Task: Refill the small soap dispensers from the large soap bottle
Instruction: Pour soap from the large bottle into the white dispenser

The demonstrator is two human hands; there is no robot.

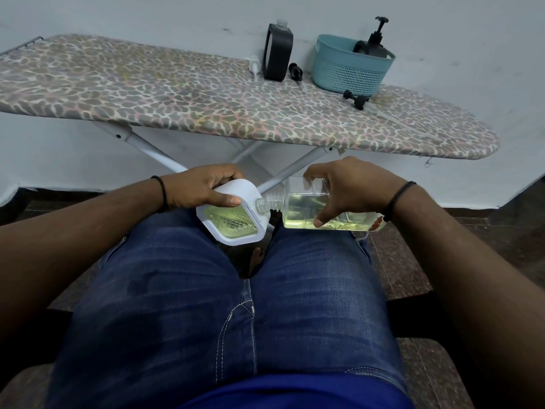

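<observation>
Right hand (351,187) tips clear bottle (324,212) into white dispenser (236,214)

This is looking like a room in a home. An ironing board (236,95) with a spotty cover is standing by a plain white wall (147,16). A blue basket (351,66) is sitting on it, and the floor (398,261) is showing dark tiles.
</observation>
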